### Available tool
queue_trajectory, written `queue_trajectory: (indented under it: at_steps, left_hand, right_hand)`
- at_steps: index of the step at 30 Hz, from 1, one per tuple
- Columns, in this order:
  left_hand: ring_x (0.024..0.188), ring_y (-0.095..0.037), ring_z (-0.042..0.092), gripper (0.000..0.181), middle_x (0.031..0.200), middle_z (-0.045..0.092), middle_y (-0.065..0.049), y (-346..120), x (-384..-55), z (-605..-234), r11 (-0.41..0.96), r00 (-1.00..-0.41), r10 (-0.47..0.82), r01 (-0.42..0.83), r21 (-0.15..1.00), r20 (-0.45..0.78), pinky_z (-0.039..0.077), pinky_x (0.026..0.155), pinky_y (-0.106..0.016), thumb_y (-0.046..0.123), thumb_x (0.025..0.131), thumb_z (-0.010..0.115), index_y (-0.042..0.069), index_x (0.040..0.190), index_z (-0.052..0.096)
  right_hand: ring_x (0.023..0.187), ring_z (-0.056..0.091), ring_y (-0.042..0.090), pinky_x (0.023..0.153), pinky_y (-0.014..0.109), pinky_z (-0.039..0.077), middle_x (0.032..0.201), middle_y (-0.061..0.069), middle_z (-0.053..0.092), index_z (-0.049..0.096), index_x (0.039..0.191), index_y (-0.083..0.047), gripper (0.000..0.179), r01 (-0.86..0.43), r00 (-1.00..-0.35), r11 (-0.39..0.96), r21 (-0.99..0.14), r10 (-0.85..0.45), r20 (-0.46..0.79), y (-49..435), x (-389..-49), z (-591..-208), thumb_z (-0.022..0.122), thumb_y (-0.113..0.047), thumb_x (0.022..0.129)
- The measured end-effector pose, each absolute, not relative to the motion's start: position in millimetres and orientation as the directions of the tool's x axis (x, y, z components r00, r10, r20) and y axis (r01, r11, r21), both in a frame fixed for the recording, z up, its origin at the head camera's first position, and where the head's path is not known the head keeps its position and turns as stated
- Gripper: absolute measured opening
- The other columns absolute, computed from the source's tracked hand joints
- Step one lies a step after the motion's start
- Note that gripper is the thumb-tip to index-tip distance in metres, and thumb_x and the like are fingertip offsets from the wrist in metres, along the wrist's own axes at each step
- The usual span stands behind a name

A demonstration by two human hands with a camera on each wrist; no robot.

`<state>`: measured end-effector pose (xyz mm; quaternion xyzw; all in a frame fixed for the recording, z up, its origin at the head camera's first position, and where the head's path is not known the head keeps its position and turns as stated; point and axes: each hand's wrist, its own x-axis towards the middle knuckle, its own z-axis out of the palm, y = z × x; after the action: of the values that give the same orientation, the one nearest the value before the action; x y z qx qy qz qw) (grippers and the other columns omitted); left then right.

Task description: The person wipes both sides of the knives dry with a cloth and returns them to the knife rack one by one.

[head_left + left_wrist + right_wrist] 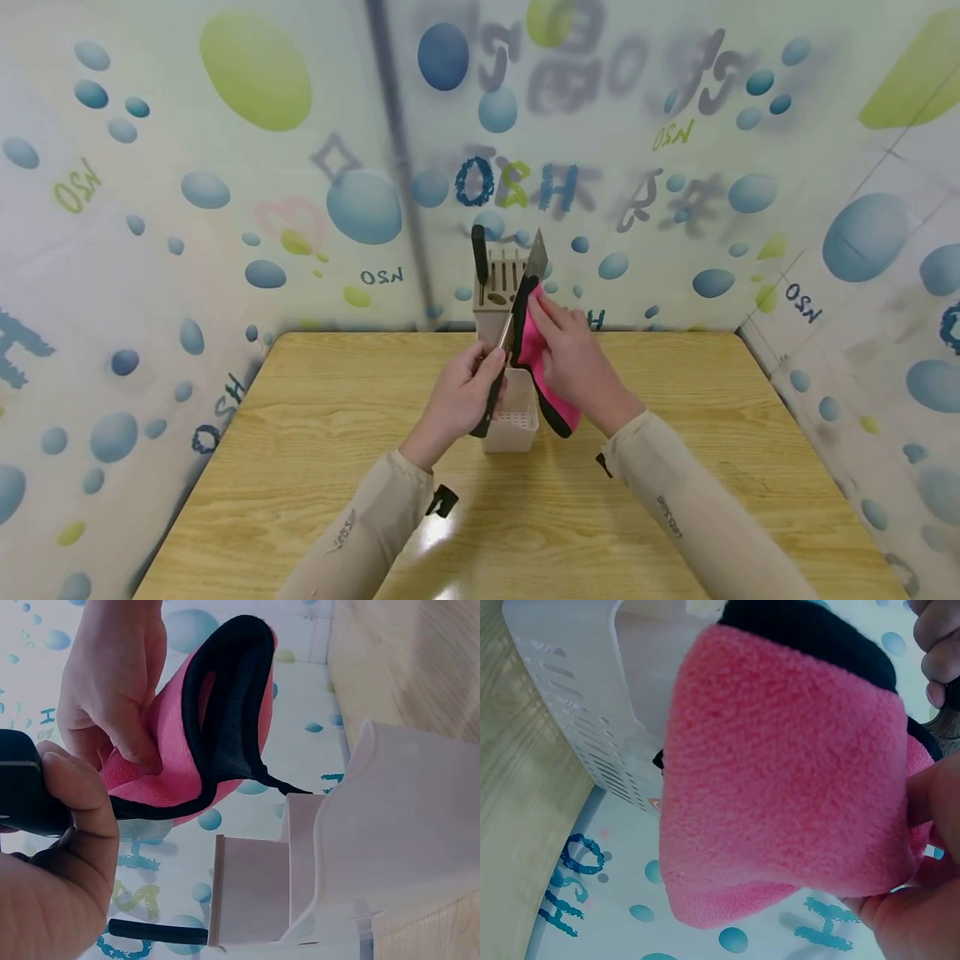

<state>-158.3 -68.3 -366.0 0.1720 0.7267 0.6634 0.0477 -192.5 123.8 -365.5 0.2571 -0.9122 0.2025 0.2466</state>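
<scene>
My left hand [459,393] grips the black handle [22,796] of a large knife [525,279], whose blade points up and away over the table. My right hand [573,354] holds a pink cloth with black trim [542,367] folded against the blade's right side. In the left wrist view the cloth [214,742] is pinched by the right hand's fingers [112,682]. The right wrist view is filled by the pink cloth [780,765]. Behind the hands stands a beige knife block [497,287] with one black-handled knife [479,254] in it.
A white slotted container [513,417] sits on the wooden table [315,433] just under my hands, in front of the block. Walls with a bubble pattern close in the table at the back and on both sides.
</scene>
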Motion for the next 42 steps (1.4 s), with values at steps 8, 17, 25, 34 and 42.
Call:
queue_trajectory:
  at_steps: [8,17,25,34,42]
  left_hand:
    - [0.048,-0.016,0.051,0.027,0.065,0.056,-0.010,-69,-160,-368,0.129,-0.930,0.311,0.246,0.961,0.196,0.045,0.047,-0.029,0.023,0.111,0.049,0.001,0.097,0.055]
    - [0.045,-0.015,0.051,0.022,0.060,0.054,-0.002,-67,-158,-370,0.207,-0.924,0.296,0.309,0.928,0.242,0.042,0.044,-0.027,0.020,0.107,0.056,0.003,0.093,0.059]
    - [0.049,-0.008,0.043,0.027,0.059,0.049,0.005,-66,-154,-369,0.400,-0.927,0.235,0.365,0.840,0.291,0.036,0.046,-0.025,0.024,0.098,0.066,0.009,0.076,0.061]
    - [0.048,-0.009,0.044,0.014,0.057,0.053,0.005,-63,-150,-370,0.489,-0.937,0.166,0.350,0.799,0.309,0.036,0.046,-0.026,0.020,0.087,0.066,0.008,0.081,0.070]
    - [0.053,-0.010,0.045,0.009,0.066,0.056,0.001,-64,-150,-376,0.571,-0.873,0.202,0.473,0.671,0.443,0.036,0.047,-0.024,0.015,0.084,0.066,0.006,0.086,0.067]
  right_hand:
    - [0.117,0.057,0.045,0.094,0.051,0.048,0.149,0.027,0.051,0.046,0.151,0.006,0.063,-0.609,-0.715,0.743,-0.276,-0.364,0.598,125,-191,-372,0.059,0.010,0.089]
    - [0.106,0.056,0.047,0.092,0.052,0.053,0.147,0.027,0.053,0.049,0.150,0.005,0.060,-0.641,-0.646,0.716,-0.276,-0.309,0.698,128,-193,-365,0.056,0.011,0.091]
    - [0.106,0.056,0.049,0.090,0.054,0.050,0.145,0.029,0.054,0.051,0.146,0.007,0.059,-0.663,-0.592,0.714,-0.226,-0.315,0.742,135,-198,-355,0.055,0.012,0.088]
    - [0.119,0.055,0.050,0.094,0.056,0.052,0.144,0.031,0.053,0.053,0.144,0.009,0.053,-0.640,-0.601,0.740,-0.207,-0.313,0.736,145,-201,-339,0.057,0.008,0.091]
    - [0.121,0.055,0.052,0.101,0.059,0.044,0.139,0.036,0.054,0.052,0.141,0.015,0.050,-0.622,-0.595,0.759,-0.191,-0.300,0.746,155,-208,-327,0.055,0.008,0.091]
